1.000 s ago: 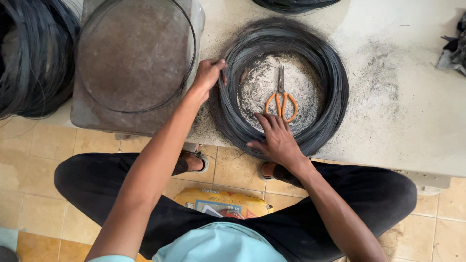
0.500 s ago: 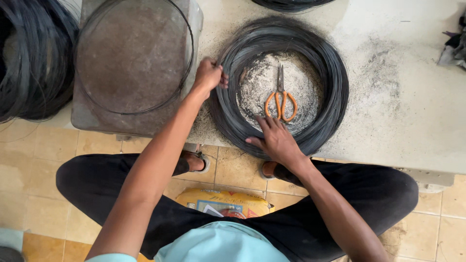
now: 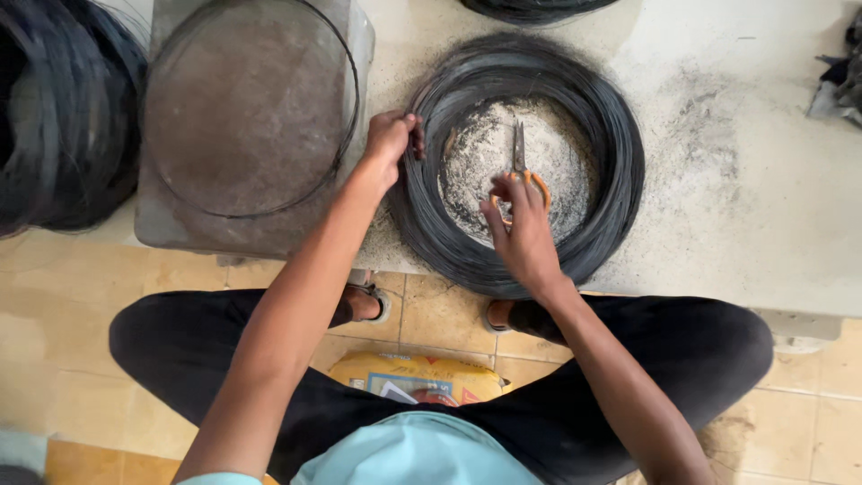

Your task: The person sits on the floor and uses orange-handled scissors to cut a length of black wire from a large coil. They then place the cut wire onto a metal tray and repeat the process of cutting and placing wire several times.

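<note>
1. Wire coil [image 3: 620, 153] lies on table [image 3: 763, 207].
2. Scissors [image 3: 519, 162] lie inside coil.
3. Round sieve [image 3: 247, 108] sits left of coil.
4. Left hand [image 3: 391, 139] at coil's left edge; right hand [image 3: 521, 238] on scissors.

Single view only, from the head; looking steeply down, almost plumb, over lap and forearms onto the desk [image 3: 763, 207]; close, at arm's reach; desk edge crossing mid-frame, tiled floor [image 3: 72, 323] below; wire coil [image 3: 611, 135] near centre; nothing shared with another view.
</note>
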